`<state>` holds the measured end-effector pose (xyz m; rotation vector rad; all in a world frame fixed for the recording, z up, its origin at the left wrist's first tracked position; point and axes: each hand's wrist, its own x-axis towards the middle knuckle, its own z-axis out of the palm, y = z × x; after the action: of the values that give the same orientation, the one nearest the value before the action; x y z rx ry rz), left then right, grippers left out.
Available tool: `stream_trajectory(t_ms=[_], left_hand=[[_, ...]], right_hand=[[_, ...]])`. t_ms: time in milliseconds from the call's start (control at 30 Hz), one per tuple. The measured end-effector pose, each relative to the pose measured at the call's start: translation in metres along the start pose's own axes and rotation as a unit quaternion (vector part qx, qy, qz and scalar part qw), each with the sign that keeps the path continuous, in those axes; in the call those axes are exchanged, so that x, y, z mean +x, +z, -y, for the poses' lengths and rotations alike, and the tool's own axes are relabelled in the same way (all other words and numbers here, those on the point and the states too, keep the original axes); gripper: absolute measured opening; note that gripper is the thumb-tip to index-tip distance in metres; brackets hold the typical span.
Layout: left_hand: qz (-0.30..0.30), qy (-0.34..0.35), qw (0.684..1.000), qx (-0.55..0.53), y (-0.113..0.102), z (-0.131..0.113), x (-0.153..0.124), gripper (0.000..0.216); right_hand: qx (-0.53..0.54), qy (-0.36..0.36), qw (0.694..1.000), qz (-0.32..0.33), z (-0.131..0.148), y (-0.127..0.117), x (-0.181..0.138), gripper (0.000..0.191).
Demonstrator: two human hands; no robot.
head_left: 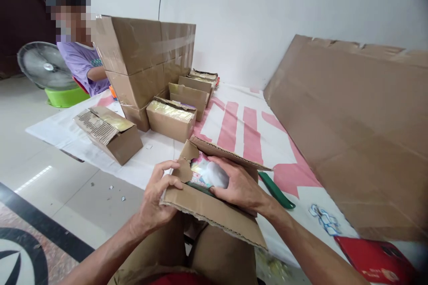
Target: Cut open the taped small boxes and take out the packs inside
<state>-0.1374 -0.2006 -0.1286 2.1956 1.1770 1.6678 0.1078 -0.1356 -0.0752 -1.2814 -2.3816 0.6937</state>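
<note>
An open cardboard box [214, 213] sits in front of me at the table's edge, flaps spread. My left hand [157, 198] is closed on its left end, fingers over the end flap and side wall. My right hand [237, 184] reaches inside, thumb and fingers closed around a colourful printed packet [199, 170] with a whitish, shiny part. The lower part of that packet is hidden by the box walls. To the right of the box lies a long green object [276, 190], partly behind a flap.
Stacked taped cartons [137, 48] rise at the back left. Several smaller boxes stand beside them, and one box [110, 133] lies nearer. A large cardboard sheet [351, 133] leans at right, near a flat red item [374, 258]. Across the table are a person [76, 62] and a fan [47, 66].
</note>
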Motion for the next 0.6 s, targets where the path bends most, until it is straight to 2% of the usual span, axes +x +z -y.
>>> stream_trajectory(t_ms=[133, 200, 267, 333, 400, 467, 533, 600], left_hand=[[-0.010, -0.053, 0.998, 0.032, 0.003, 0.004, -0.006, 0.019], [-0.026, -0.090, 0.994, 0.048, 0.008, 0.007, -0.011, 0.014], [-0.044, -0.117, 0.991, 0.039, 0.012, 0.009, -0.017, 0.007], [-0.071, -0.149, 0.986, 0.010, 0.016, 0.013, -0.025, 0.009], [-0.086, -0.190, 0.978, -0.014, 0.018, 0.018, -0.034, 0.029], [-0.067, -0.226, 0.971, -0.027, 0.020, 0.026, -0.041, 0.059], [-0.014, -0.246, 0.968, -0.043, 0.025, 0.034, -0.045, 0.085], [0.041, -0.259, 0.962, -0.070, 0.034, 0.042, -0.046, 0.097]], right_hand=[[0.035, -0.036, 0.998, -0.042, 0.000, -0.003, -0.004, 0.073], [0.097, -0.051, 0.990, -0.084, -0.002, -0.004, -0.007, 0.071], [0.202, -0.046, 0.968, -0.140, -0.004, -0.002, -0.011, 0.072], [0.300, -0.029, 0.929, -0.213, -0.007, -0.002, -0.016, 0.075], [0.355, 0.005, 0.887, -0.297, -0.008, -0.006, -0.020, 0.074], [0.376, 0.055, 0.847, -0.372, -0.008, -0.017, -0.025, 0.071], [0.386, 0.091, 0.809, -0.435, -0.007, -0.032, -0.030, 0.069], [0.382, 0.103, 0.776, -0.492, -0.007, -0.049, -0.038, 0.068]])
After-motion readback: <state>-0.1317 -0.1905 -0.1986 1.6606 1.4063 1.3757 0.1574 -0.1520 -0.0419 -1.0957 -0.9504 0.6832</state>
